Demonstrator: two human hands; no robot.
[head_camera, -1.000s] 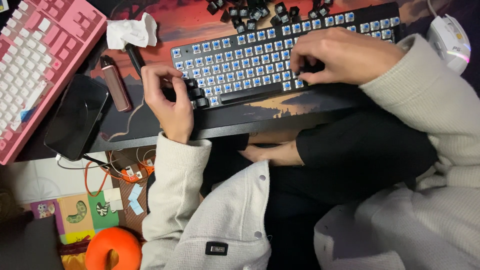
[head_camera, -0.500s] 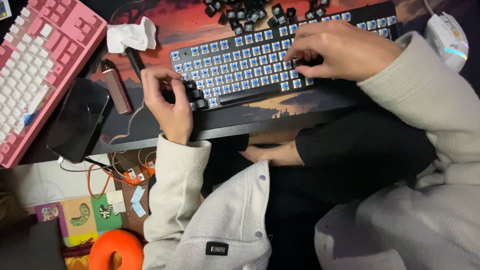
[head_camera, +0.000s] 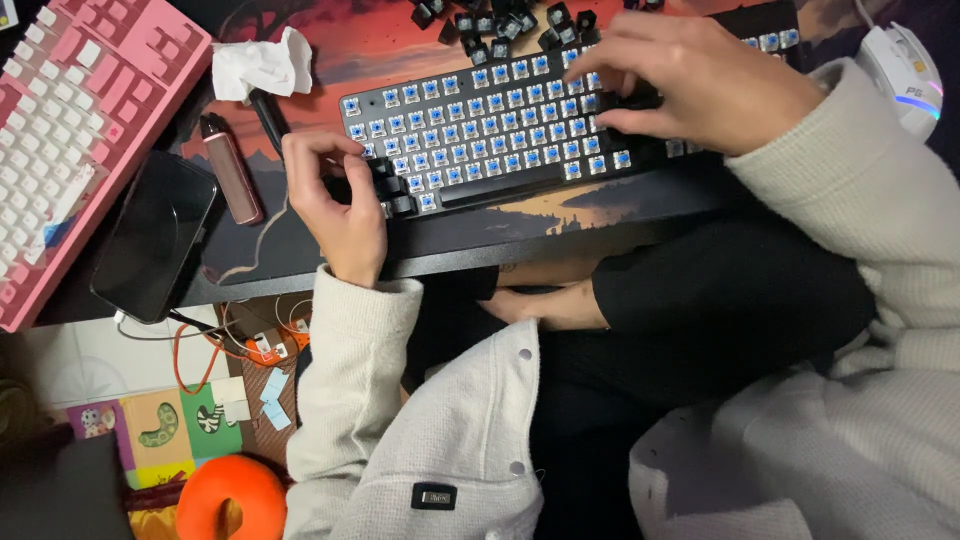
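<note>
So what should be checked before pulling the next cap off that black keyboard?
1. Keyboard flat on the desk mat: ok.
2. Left hand steadying the keyboard's left end: ok, it rests at the lower-left corner.
3. Right hand on the keys at the right: ok, though what its fingers grip cannot be told.
4. Remaining black caps at the lower-left corner reachable: ok, right beside the left hand.
5. Pulled caps kept together: ok, heaped above the keyboard.
6. Phone and tissue clear of the work: ok, both lie left of it.
</note>
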